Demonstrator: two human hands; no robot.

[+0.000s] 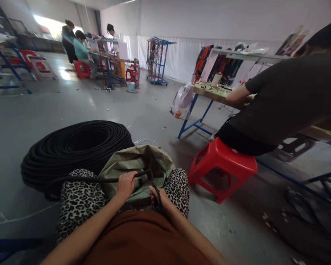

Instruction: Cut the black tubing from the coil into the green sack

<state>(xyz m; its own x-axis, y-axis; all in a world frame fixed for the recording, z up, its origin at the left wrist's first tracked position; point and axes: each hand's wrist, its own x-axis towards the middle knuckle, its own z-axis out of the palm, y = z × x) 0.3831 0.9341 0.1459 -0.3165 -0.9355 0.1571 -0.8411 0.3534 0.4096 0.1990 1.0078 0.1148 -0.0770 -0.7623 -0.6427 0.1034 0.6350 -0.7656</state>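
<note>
A thick black cord runs from the left across my lap, and my left hand is closed around it near its right part. Beyond that hand the cord reaches over an open greenish woven sack between my knees. My right hand grips black-handled scissors, whose blades point up toward the cord's right end. Whether the blades touch the cord I cannot tell. What lies inside the sack is mostly in shadow. A large coil of the same black cord rests on the floor at my left.
A co-worker sits on a red plastic stool at my right, bent over a workbench. A plastic bag hangs from the bench corner. Farther back are other people at tables and a blue rack. Scraps dot the floor.
</note>
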